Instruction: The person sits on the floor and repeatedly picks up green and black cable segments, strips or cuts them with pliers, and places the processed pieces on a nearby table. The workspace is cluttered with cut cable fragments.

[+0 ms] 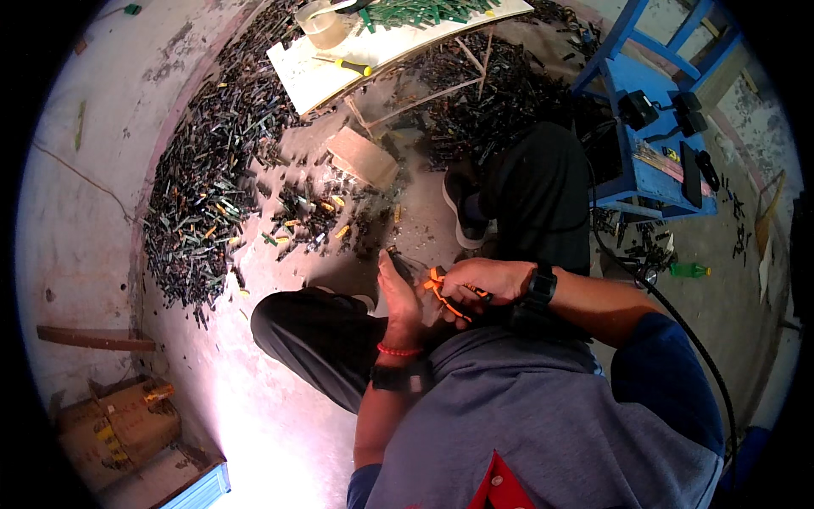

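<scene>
My right hand is closed around the handles of pliers with orange and black grips, held in front of my belly. Close beside them, my left hand is raised with its fingers pointing up and away from me. A dark, slim piece shows at the left fingertips, partly blurred. What the jaws of the pliers touch is not clear. Both hands are above my lap, between my bent knees in black trousers.
Heaps of small dark strip-like parts cover the floor ahead and left. A brick-like block lies before a low white table bearing a screwdriver, a tub and green strips. A blue chair stands right, a cable beside me.
</scene>
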Tool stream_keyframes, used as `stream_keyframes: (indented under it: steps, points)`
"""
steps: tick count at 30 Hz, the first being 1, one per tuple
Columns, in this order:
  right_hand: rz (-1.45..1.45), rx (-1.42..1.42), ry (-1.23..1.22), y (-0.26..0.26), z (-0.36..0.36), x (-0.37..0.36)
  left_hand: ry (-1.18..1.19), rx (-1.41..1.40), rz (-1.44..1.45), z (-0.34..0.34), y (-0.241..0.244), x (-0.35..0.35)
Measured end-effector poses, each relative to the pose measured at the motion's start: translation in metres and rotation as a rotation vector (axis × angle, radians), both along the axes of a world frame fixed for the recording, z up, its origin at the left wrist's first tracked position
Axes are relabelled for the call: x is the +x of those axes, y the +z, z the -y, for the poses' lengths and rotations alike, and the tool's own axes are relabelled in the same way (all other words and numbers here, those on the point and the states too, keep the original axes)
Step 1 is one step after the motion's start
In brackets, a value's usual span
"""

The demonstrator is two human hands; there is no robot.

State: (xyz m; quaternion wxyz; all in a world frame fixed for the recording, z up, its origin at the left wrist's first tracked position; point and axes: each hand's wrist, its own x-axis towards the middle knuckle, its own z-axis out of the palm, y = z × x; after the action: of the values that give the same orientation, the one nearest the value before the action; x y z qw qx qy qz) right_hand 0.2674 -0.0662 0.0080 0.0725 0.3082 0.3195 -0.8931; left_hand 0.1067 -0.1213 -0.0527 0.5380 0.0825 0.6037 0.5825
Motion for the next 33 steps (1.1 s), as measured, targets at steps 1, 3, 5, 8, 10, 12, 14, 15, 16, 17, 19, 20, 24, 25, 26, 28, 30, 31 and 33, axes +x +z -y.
stream_keyframes:
  steps: [1, 3, 5, 8, 10, 12, 14, 15, 16, 17, 19, 20, 24, 25, 26, 28, 30, 31, 33]
  points:
    - [0.015, -0.06, -0.036, -0.003, 0.003, -0.001, -0.018, 0.009, -0.002, 0.0, -0.003, -0.002]
    - [-0.025, -0.175, -0.083, -0.013, 0.008, -0.002, 0.041, -0.029, -0.022, 0.0, -0.006, 0.001]
    - [-0.136, -0.284, -0.108, -0.028, 0.014, 0.0, 0.044, -0.021, -0.012, -0.001, -0.006, 0.002]
    - [-0.106, -0.292, -0.121, -0.014, 0.016, -0.002, -0.002, 0.037, -0.02, 0.0, -0.013, -0.005]
    - [-0.105, -0.319, -0.133, -0.021, 0.015, 0.001, -0.011, 0.053, -0.11, 0.002, -0.013, -0.004]
    - [-0.044, -0.143, -0.107, -0.019, 0.015, 0.0, -0.011, -0.011, -0.154, 0.002, -0.007, -0.002]
    - [0.075, 0.239, -0.043, -0.007, 0.015, -0.003, -0.006, -0.061, -0.12, 0.002, -0.007, -0.002]
    - [0.133, 0.57, 0.06, -0.011, 0.014, -0.004, -0.002, -0.078, -0.067, 0.003, -0.009, -0.003]
    - [0.189, 0.901, 0.163, -0.019, 0.011, -0.004, 0.002, -0.096, -0.014, 0.004, -0.01, -0.003]
    - [0.246, 1.231, 0.267, -0.023, 0.009, -0.003, 0.038, -0.087, -0.041, 0.003, -0.012, -0.001]
    - [0.268, 1.499, 0.309, -0.02, 0.0, 0.003, 0.115, -0.069, -0.096, -0.001, -0.003, 0.006]
    - [0.279, 1.633, 0.329, -0.017, -0.004, 0.004, 0.097, -0.082, -0.069, 0.0, 0.001, 0.006]
    - [0.316, 1.7, 0.367, 0.006, -0.017, 0.003, 0.017, -0.069, 0.065, -0.004, 0.005, -0.002]
    - [0.3, 1.692, 0.332, 0.007, -0.017, 0.004, -0.005, -0.052, 0.105, -0.004, 0.005, -0.004]
    - [0.282, 1.685, 0.299, 0.008, -0.017, 0.005, -0.013, -0.061, 0.123, -0.004, 0.005, -0.005]
    - [0.324, 1.621, 0.3, 0.0, -0.014, 0.006, -0.036, -0.079, 0.157, -0.006, 0.008, -0.006]
    - [0.346, 1.549, 0.312, -0.002, -0.012, 0.006, -0.103, -0.062, 0.174, 0.001, 0.001, -0.011]
    - [0.356, 1.514, 0.301, -0.002, -0.013, 0.006, -0.139, -0.043, 0.177, 0.001, 0.001, -0.015]
    - [0.361, 1.462, 0.282, -0.002, -0.012, 0.003, -0.097, -0.073, 0.181, 0.004, 0.005, -0.014]
